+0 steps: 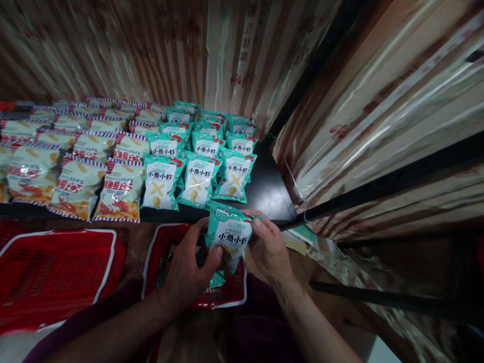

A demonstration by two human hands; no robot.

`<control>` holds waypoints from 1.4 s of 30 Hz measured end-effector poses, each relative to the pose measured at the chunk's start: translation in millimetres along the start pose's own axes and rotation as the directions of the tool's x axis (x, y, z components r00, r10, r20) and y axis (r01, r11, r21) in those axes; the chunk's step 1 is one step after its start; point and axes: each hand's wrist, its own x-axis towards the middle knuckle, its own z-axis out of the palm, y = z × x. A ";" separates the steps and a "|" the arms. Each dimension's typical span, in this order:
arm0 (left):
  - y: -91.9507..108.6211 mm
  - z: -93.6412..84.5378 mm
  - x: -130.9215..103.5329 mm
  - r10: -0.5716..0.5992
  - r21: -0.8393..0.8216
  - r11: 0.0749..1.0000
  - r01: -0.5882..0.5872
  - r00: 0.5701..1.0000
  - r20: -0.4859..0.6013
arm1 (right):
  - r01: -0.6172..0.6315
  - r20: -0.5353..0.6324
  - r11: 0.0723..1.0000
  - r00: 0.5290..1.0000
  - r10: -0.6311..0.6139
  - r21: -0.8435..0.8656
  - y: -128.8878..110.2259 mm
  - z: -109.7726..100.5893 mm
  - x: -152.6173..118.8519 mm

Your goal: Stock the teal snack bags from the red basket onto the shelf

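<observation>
Between my two hands is a teal-and-white snack bag (231, 232), tilted slightly, its printed front facing me. My left hand (191, 265) grips its left side, the thumb pressed on the front. At the upper right corner, my right hand (268, 247) pinches the bag between thumb and fingers. Directly below is a red basket (150, 269) with a pale rim, where part of another teal bag (217, 279) shows. Just beyond my hands, rows of matching teal snack bags (198, 180) stand upright on a black shelf (271, 183).
Left of the teal bags stand several rows of cream-and-orange snack bags (121, 188) with striped edges. A second red basket (58, 272) sits at lower left. A dark post (302, 89) rises behind the shelf's right end, and plastic-covered striped sheeting (142, 42) hangs behind.
</observation>
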 end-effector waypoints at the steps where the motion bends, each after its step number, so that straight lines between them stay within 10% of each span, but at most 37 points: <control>1: -0.4 0.3 -0.1 -0.002 0.005 1.000 0.002 1.000 0.006 | 0.003 -0.015 1.000 1.000 -0.003 0.000 -0.1 -0.6 0.0; 12: -3.1 1.7 0.3 -0.090 -0.081 0.992 0.102 0.986 0.139 | 0.021 -0.250 0.971 0.965 -0.082 -0.237 9.0 -6.0 5.0; 29: -3.1 0.1 -0.5 -0.124 -0.135 0.979 0.155 0.969 0.212 | 0.046 -0.378 0.997 0.923 -0.063 -0.056 -3.4 0.8 6.6; 42: 3.7 -7.8 4.5 -0.135 -0.290 0.945 0.154 0.987 0.083 | 0.015 -0.136 0.999 0.991 -0.010 0.032 -6.4 3.4 6.2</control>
